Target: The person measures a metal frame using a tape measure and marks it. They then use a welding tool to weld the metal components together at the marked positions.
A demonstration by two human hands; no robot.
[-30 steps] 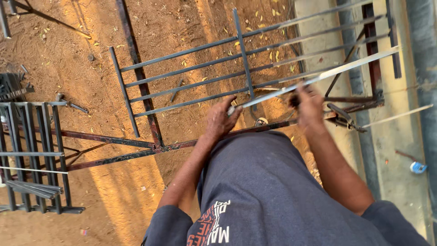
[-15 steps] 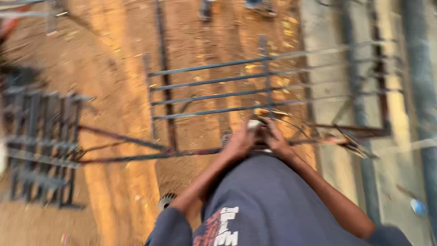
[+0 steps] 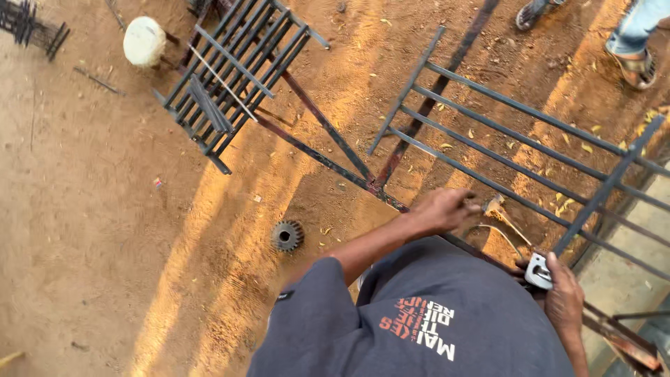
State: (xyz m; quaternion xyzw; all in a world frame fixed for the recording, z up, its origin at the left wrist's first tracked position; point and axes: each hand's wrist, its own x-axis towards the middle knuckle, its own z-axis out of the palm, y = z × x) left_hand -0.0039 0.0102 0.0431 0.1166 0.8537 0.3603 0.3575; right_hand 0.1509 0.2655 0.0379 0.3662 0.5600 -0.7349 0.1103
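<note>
Hammer with a pale head and wooden handle (image 3: 497,209) lies just beside the left hand (image 3: 443,209), above the dark rusty steel rail (image 3: 481,253) that runs under both hands; whether the fingers touch the hammer cannot be told. The left hand is curled, fingers drawn together, resting at that rail near the hammer's head. The right hand (image 3: 564,300) is clamped on a small grey metal tool with a rounded body (image 3: 539,271), thumb laid over its top edge, held against the same rail. A thin pale wire (image 3: 504,236) curves between the two hands.

Behind the hands stands a grey steel grille of long parallel bars with cross members (image 3: 516,150), tilted across the right half of the view and propped on the rail. A dark angle-iron brace (image 3: 328,143) runs from the rail's left end up to a second, smaller dark grille of close-set bars (image 3: 230,77). A white round container (image 3: 144,40) sits beside that smaller grille. A dark toothed gear wheel (image 3: 287,236) lies flat on the reddish dirt ground (image 3: 105,230), apart from the metalwork. The person's grey printed shirt (image 3: 419,321) fills the lower middle. At the top right, another person's sandalled feet (image 3: 631,52) stand on the dirt, well apart from the hands.
</note>
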